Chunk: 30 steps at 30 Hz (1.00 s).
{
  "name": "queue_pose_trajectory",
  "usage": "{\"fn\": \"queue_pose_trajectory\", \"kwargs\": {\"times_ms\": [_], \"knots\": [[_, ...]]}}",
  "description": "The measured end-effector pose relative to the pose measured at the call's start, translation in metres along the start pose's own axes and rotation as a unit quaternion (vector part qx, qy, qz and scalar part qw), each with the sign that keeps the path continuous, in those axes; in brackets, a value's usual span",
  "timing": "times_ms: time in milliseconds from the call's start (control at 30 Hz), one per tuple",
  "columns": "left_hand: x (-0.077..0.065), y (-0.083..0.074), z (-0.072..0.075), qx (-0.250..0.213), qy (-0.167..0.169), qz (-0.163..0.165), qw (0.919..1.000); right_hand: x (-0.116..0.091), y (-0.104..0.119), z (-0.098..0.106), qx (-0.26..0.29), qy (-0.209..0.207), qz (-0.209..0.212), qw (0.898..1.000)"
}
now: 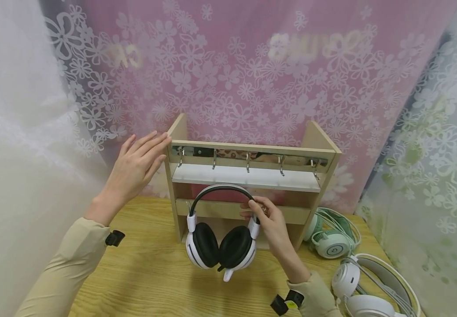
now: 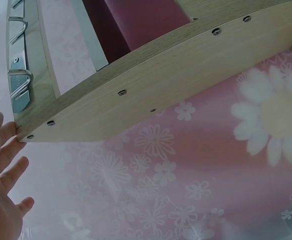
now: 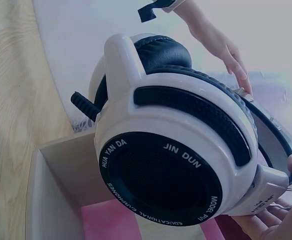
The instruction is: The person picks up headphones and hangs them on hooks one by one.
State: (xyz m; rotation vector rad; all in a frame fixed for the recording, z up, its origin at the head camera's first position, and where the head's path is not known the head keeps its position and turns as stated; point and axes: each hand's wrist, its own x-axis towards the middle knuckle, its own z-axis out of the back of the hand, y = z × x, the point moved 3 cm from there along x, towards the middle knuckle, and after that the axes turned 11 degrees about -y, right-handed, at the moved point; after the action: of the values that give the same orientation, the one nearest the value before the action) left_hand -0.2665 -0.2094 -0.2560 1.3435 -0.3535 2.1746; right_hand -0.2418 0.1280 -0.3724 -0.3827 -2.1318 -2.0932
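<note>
The black-and-white headphones (image 1: pixel 235 246) hide part of the wooden rack (image 1: pixel 252 178) behind.

The headphones (image 1: pixel 234 247) are white and black.

The right hand (image 3: pixel 281 220) grips white headphones (image 3: pixel 161 117) from their lower right, thumb on 1 side of the band. 1 of the 2 ear cups faces outward, its black disc (image 3: pixel 161 177) lettered "JIN DUN". Around the headphones are the left hand (image 3: pixel 220 46) to the upper right, wood-grain tabletop (image 3: pixel 13 100) to the left and a wooden rack (image 3: pixel 32 195) below.
</note>
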Motion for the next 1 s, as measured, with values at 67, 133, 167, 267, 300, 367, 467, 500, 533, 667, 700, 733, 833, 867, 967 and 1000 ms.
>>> {"fn": "queue_pose_trajectory", "kwargs": {"times_ms": [67, 133, 167, 267, 300, 367, 467, 500, 533, 667, 700, 733, 833, 867, 967, 1000], "knots": [[0.0, 0.0, 0.0, 0.0, 0.0, 0.001, 1.0, 0.001, 0.002, -0.003, 0.001, 0.001, 0.0, 1.0], [0.0, 0.0, 0.0, 0.001, 0.002, 0.003, 1.0, 0.001, 0.004, -0.006, 0.001, 0.004, 0.002, 1.0], [0.0, 0.0, 0.0, 0.001, 0.003, 0.004, 1.0, 0.001, 0.004, -0.008, 0.001, 0.005, 0.003, 1.0], [0.0, 0.0, 0.001, 0.001, 0.005, 0.007, 1.0, 0.002, 0.006, -0.013, 0.011, 0.012, 0.006, 1.0], [0.0, 0.0, 0.001, 0.001, 0.005, 0.007, 1.0, 0.002, 0.007, -0.015, 0.014, 0.014, 0.01, 1.0], [0.0, -0.001, 0.0, 0.0, 0.004, 0.009, 1.0, 0.003, 0.008, -0.018, 0.025, 0.019, 0.01, 0.999], [0.0, -0.001, 0.0, 0.0, 0.003, 0.009, 0.9999, 0.002, 0.009, -0.022, 0.031, 0.022, 0.011, 0.999], [0.0, -0.001, 0.0, 0.0, 0.003, 0.01, 0.9999, 0.002, 0.01, -0.024, 0.032, 0.024, 0.012, 0.999], [0.0, -0.001, 0.0, 0.0, 0.004, 0.011, 0.9999, 0.002, 0.01, -0.025, 0.034, 0.025, 0.01, 0.999], [0.0, -0.001, 0.0, 0.0, 0.004, 0.013, 0.9999, 0.001, 0.013, -0.03, 0.039, 0.033, 0.011, 0.999], [0.0, -0.001, 0.0, 0.0, 0.005, 0.013, 0.9999, 0.001, 0.014, -0.031, 0.042, 0.034, 0.01, 0.998], [0.0, -0.001, 0.0, -0.001, 0.005, 0.014, 0.9999, 0.001, 0.015, -0.032, 0.044, 0.036, 0.01, 0.998], [0.0, -0.001, 0.0, -0.002, 0.004, 0.014, 0.9999, 0.0, 0.018, -0.036, 0.045, 0.04, 0.011, 0.998], [0.0, -0.001, 0.0, -0.001, 0.004, 0.014, 0.9999, 0.0, 0.019, -0.037, 0.046, 0.039, 0.011, 0.998], [0.0, -0.001, 0.0, -0.001, 0.004, 0.014, 0.9999, 0.0, 0.021, -0.04, 0.043, 0.036, 0.009, 0.998], [0.0, -0.001, 0.0, -0.001, 0.005, 0.014, 0.9999, 0.001, 0.022, -0.041, 0.043, 0.036, 0.007, 0.998]]}}
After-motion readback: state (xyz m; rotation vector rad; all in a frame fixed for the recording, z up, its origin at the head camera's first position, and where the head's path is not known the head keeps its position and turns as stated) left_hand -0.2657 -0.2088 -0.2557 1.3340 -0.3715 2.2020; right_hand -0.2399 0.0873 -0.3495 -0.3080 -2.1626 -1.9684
